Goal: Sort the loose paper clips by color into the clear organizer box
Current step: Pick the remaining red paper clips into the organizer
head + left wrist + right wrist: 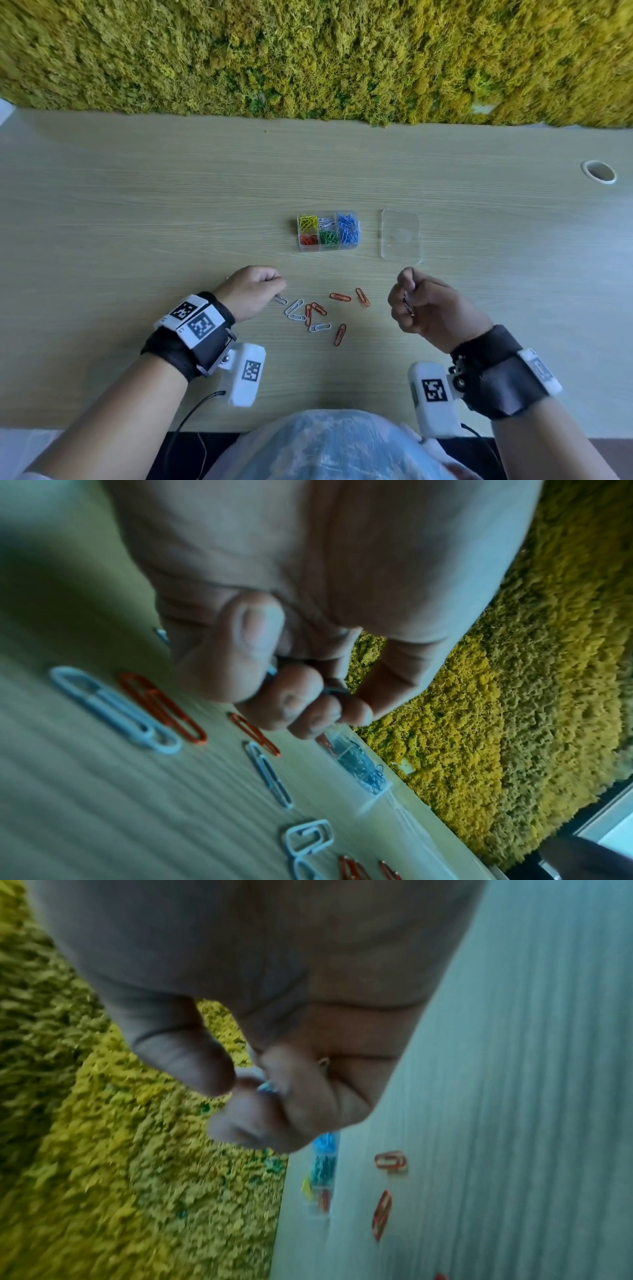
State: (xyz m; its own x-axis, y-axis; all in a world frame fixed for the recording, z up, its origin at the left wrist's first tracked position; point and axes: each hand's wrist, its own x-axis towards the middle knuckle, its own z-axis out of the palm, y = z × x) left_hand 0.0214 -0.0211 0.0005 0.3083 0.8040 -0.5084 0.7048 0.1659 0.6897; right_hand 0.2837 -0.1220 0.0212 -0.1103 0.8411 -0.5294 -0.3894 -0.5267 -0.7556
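Left hand (252,291) is curling around white clips beside loose red and white clips (318,313) on the table (137,222); right hand (428,305) is pinching clips, raised, near the organizer box (329,248); wristband tags (195,317) are bearing unreadable coded squares.

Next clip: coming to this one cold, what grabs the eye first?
The clear organizer box at mid-table, its compartments bright with yellow, white, blue, red and green clips, with its lid lying to the right. Nearer the person, loose red and white clips are scattered between the left hand and right hand, both curled around clips.
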